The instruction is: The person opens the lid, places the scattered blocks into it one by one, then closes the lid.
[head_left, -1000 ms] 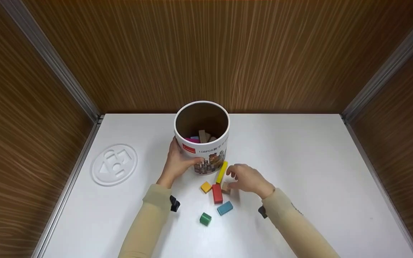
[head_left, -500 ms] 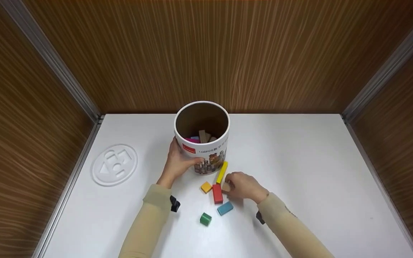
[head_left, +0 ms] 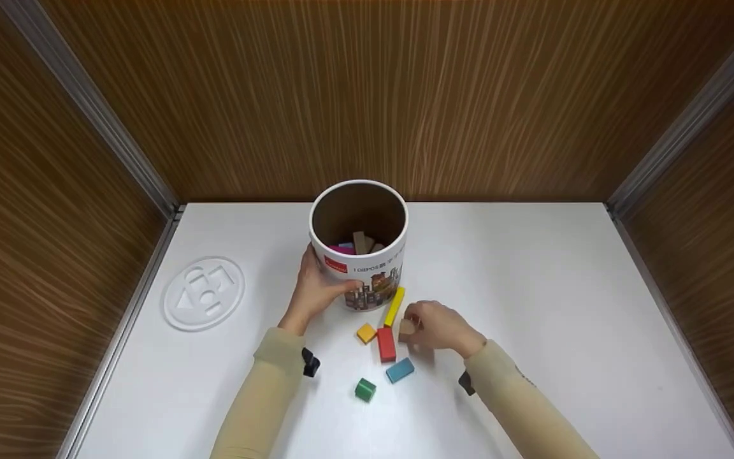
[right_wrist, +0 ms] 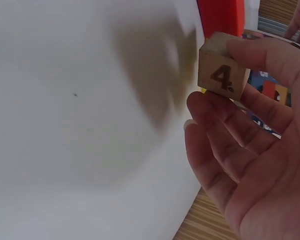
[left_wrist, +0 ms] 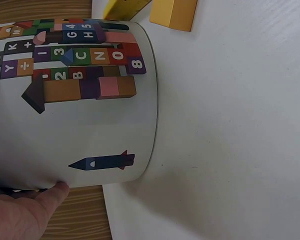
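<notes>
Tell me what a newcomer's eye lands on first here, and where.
Probably the big white tub near the middle of the white table, with the left hand gripping its side. Next, the bright yellow block, red block and green block in front of it, near the right hand pinching a wooden cube marked 4. Then the white disc with cut shapes, at the table's left.

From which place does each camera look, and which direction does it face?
Head: on the head, facing forward and down over the tub; left hand, right hand and sleeves show.
Left wrist: on that wrist, facing the tub's printed side; part of that hand shows.
Right wrist: on that wrist, facing the wooden cube; both hands show.
Head and right wrist share the cube.
</notes>
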A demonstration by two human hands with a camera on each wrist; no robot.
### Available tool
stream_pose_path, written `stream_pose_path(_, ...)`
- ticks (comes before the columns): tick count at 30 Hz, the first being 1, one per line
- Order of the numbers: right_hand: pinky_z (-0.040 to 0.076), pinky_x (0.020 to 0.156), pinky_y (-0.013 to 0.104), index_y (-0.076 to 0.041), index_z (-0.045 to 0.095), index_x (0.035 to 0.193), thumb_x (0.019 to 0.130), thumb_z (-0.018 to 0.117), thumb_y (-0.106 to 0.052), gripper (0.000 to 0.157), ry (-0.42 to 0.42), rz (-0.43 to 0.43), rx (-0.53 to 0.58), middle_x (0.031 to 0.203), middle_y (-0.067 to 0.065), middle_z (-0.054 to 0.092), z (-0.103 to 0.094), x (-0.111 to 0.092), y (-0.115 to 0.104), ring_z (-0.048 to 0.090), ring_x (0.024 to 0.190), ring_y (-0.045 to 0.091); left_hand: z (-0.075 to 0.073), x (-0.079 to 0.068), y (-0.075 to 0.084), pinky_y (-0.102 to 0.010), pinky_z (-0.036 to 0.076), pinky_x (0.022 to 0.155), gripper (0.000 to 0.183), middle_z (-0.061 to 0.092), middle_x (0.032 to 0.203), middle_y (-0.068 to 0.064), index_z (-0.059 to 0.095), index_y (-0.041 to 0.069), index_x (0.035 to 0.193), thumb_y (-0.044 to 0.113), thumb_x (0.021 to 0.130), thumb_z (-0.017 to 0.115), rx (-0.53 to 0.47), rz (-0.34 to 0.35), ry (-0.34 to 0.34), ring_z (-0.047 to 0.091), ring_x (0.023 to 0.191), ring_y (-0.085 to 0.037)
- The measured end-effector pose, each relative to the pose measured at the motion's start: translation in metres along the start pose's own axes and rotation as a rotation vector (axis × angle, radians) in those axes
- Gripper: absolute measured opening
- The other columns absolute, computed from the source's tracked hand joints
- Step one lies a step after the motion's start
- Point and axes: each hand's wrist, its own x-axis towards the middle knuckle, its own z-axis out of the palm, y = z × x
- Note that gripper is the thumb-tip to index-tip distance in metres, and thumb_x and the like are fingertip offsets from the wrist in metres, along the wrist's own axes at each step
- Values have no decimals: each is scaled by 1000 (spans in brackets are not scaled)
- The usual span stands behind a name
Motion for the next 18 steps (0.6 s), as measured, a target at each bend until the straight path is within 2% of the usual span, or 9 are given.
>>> stream_pose_path(4,52,77,36,-11,70,106,81,82,-28,33,16,-20,36,90,-4,64,-10,-3,-3,58,82,20,-1,0,0,-46,23,117,131,22,158,-14,8,12,157,54,62,88,1,-4,-5,24,144,-25)
stream_pose_path(9,54,88,38,-10,69,108,82,81,-16,29,58,-80,97,98,-3,67,-28,-9,-7,62,92,18,-1,0,-1,-45,23,118,133,22,158,-14,8,13,157,54,61,89,3,4,0,24,144,-25)
stream_pose_path(14,56,85,39,-8,68,107,82,78,-10,27,156,-153,122,99,-1,67,-50,-14,-11,63,92,17,-1,0,-1,-46,23,117,131,23,158,-13,9,13,157,54,61,89,3,0,-1,25,144,-24)
stream_pose_path(18,57,84,42,-6,68,109,83,77,-10,28,250,-166,168,100,2,67,-68,-19,-16,63,92,19,-1,1,-1,-46,23,117,131,23,158,-13,9,13,157,54,61,89,6,6,-1,25,144,-24)
